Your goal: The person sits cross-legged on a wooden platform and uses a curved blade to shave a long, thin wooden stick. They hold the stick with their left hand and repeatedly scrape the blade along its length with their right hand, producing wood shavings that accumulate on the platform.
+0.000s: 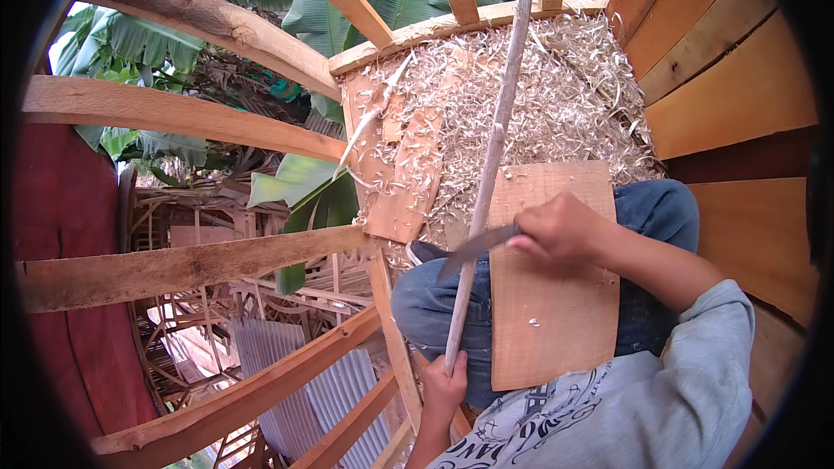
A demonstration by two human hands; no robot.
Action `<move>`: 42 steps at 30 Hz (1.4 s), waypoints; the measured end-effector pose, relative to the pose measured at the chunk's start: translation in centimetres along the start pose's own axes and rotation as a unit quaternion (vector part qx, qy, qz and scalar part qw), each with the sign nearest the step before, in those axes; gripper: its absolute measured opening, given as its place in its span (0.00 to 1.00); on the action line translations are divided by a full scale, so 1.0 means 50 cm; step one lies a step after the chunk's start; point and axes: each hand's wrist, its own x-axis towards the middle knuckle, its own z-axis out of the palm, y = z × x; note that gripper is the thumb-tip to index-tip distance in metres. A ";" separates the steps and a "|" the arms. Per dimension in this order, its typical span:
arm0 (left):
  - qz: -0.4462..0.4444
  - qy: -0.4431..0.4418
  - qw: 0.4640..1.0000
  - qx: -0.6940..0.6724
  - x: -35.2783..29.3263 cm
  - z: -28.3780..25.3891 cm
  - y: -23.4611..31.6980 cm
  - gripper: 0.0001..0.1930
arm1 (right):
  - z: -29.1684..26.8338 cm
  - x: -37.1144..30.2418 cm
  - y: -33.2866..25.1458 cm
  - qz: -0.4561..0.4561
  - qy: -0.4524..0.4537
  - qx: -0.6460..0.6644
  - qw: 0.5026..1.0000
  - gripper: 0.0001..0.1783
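Note:
A long, thin wooden pole [495, 152] runs from near my lap up past the top of the view. Its lower end is gripped by my left hand [446, 382], fingers wrapped round it beside my left knee. In my right hand [560, 230] I hold a knife [478, 250] by its handle, which the fist hides. The dark blade points left and crosses the pole above my knee; whether it cuts in or only overlaps I cannot tell. A flat wooden board [553, 313] lies over my lap under the right forearm, with a few shavings on it.
Curly wood shavings [573, 91] cover the floor ahead, partly over loose planks [413, 178]. Wooden rails [191, 260] fence the left side, with a corrugated metal sheet [274, 373] beyond them. A plank wall [738, 78] stands close on the right. Banana leaves [391, 0] hang behind the far rail.

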 end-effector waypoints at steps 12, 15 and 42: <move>0.000 -0.005 1.000 -0.023 0.004 0.001 0.007 0.20 | -0.013 0.015 0.038 0.141 0.104 0.066 0.982 0.19; -0.004 -0.009 1.000 -0.014 0.003 0.000 -0.008 0.20 | -0.016 -0.010 -0.018 -0.024 -0.078 -0.025 0.996 0.18; -0.022 -0.019 0.999 -0.042 0.013 -0.004 -0.003 0.20 | -0.003 0.040 0.043 0.047 0.094 0.052 0.993 0.22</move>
